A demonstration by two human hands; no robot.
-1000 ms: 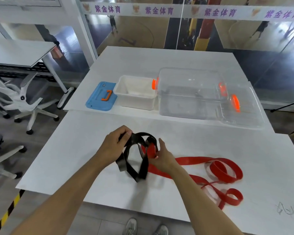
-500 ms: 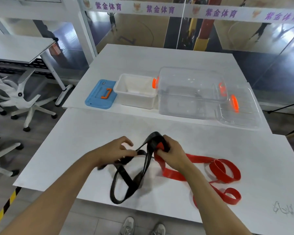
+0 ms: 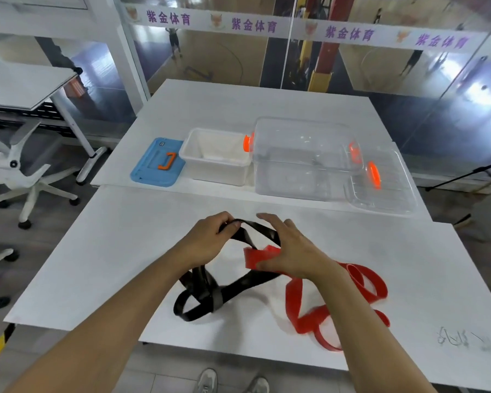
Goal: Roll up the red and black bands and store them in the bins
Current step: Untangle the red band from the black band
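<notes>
The white flat bench (image 3: 102,251) in front of me carries the tangled black rubber band (image 3: 199,302) and the looped red rubber band (image 3: 363,282). Further back sit a blue lid (image 3: 150,171), a white plastic bin (image 3: 219,171), a clear plastic bin (image 3: 295,180) and a clear lid (image 3: 391,194).

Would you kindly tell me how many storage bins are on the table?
2: a white bin beside the blue lid, and a clear bin right of it.

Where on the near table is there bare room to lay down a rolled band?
Bare: the near table left of the left hand, and the strip between the hands and the white bin. Also right of the red band, up to the scribble. Crowded: the middle, under the black band and right hand.
</notes>
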